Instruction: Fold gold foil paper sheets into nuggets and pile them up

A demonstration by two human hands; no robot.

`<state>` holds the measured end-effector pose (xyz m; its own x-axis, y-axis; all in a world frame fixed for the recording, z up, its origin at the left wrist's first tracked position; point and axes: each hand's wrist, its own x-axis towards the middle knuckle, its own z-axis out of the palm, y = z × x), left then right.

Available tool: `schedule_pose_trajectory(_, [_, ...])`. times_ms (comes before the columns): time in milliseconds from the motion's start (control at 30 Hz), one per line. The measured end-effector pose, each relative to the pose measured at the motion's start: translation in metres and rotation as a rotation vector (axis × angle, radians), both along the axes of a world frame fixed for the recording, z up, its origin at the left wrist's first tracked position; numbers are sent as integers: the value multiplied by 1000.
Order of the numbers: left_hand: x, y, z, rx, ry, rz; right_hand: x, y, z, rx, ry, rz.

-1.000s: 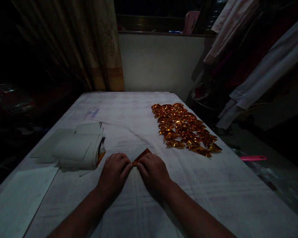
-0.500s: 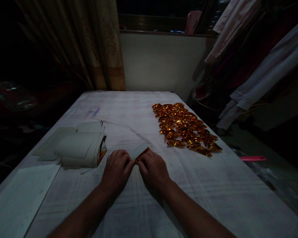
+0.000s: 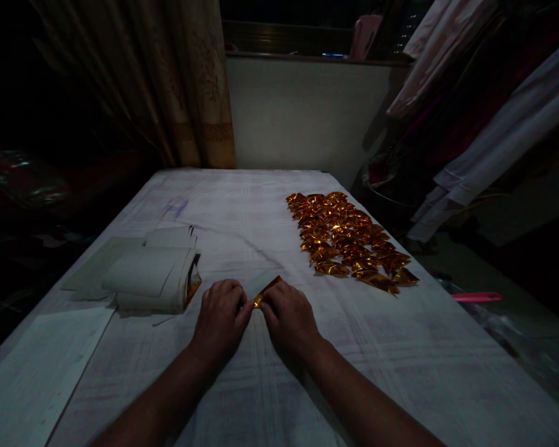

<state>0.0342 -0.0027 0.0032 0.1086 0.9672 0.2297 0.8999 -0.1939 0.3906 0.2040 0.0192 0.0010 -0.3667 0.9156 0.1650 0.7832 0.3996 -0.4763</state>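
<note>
Both my hands rest close together on the white cloth-covered table [image 3: 261, 205], pinching one small piece of gold foil paper [image 3: 266, 290] between them. My left hand [image 3: 221, 316] grips its near left end with curled fingers. My right hand [image 3: 289, 316] holds the right side, fingers pressed down on it. Only a narrow gold and orange strip of the paper shows between the fingertips. To the right and further back lie several folded gold foil pieces [image 3: 349, 239] laid out in rows.
A stack of curled grey-white paper sheets [image 3: 153, 273] with gold undersides lies to the left of my hands. A flat sheet [image 3: 37, 366] sits at the near left. A curtain [image 3: 177, 81] hangs behind, clothes [image 3: 470, 105] hang at the right. The room is dim.
The foil piece looks narrower now than one second ago, with less orange surface showing. Both hands have shifted slightly but stay pinched together on it.
</note>
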Motion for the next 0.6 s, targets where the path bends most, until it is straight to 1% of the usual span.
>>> schedule_pose_trajectory(133, [0,1,-3,-17,-5,10,-2,0,2,-13,-33,2])
schedule_pose_trajectory(333, [0,3,-7,-27,-6,15,-7,0,5,-32,-44,-44])
schedule_pose_trajectory(467, [-2,2,-6,-26,-18,2,1,1,3,-40,-13,-34])
schedule_pose_trajectory(600, [-3,2,-4,-45,-25,-1,11,1,1,-43,-31,-75])
